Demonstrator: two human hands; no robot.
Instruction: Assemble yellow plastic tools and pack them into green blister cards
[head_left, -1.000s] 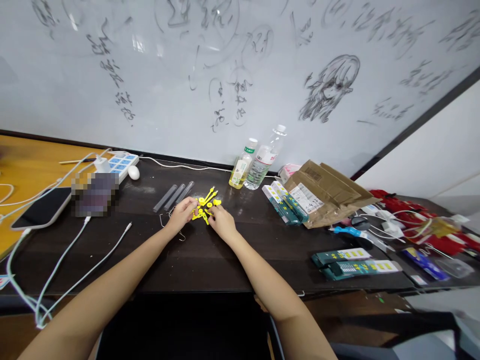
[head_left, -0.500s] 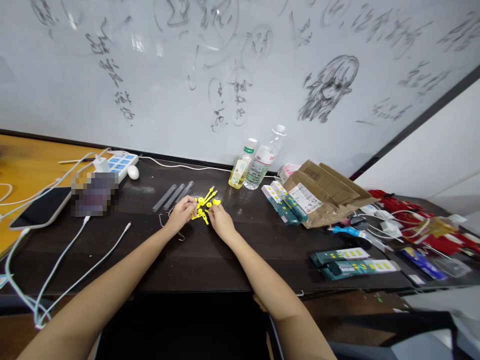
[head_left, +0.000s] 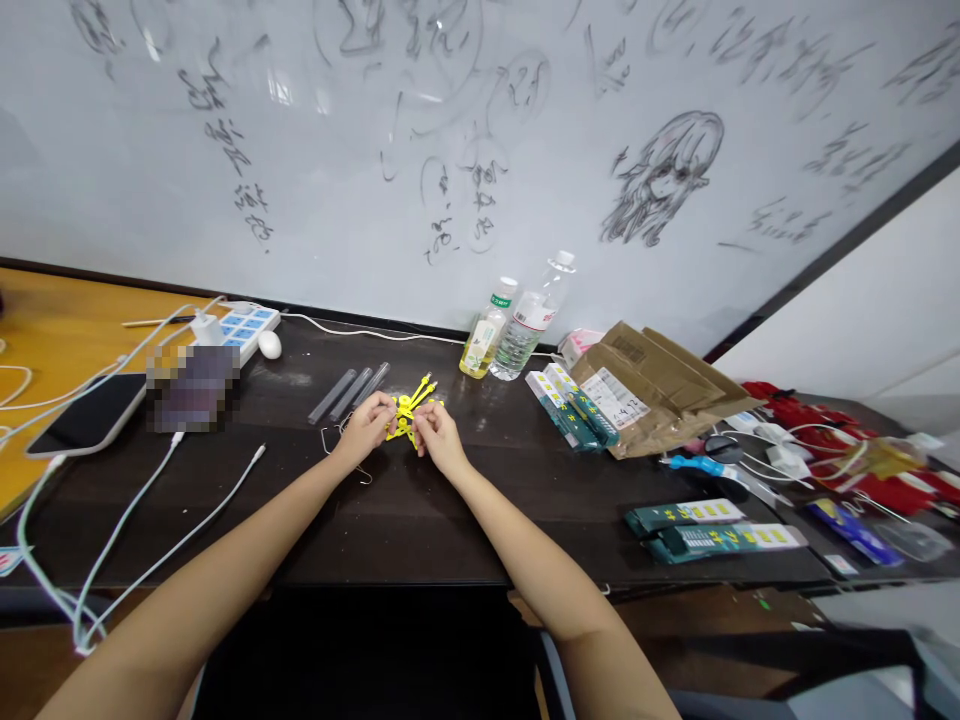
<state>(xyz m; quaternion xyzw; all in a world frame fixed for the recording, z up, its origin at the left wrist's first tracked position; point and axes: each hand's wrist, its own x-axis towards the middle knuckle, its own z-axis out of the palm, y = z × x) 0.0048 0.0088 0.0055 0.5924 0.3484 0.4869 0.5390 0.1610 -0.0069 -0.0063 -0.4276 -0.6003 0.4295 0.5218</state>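
Observation:
Small yellow plastic parts (head_left: 406, 404) lie in a cluster on the dark table, some of them long and thin with pale tips. My left hand (head_left: 365, 428) is at the cluster's left side, thumb and fingers pinched on a small yellow plastic part. On the right side, my right hand (head_left: 442, 440) has its fingertips pressed together; whatever they hold is too small or hidden to make out. Thin bent wire or string (head_left: 364, 477) shows beside my left hand. Several clear tubes (head_left: 361, 393) lie just behind that hand.
Behind the parts stand an oil-coloured bottle (head_left: 484, 335) and a water bottle (head_left: 529, 325). To the right are green boxes (head_left: 727, 538), a brown paper package (head_left: 667, 385) and a blue-handled tool (head_left: 697, 464). Phones, white cables (head_left: 217, 510) and a power strip (head_left: 259, 325) lie left.
My right hand has drawn slightly back from the yellow parts, its fingertips now pinched nearer to my left hand. My left hand stays almost in place. The view has shifted slightly.

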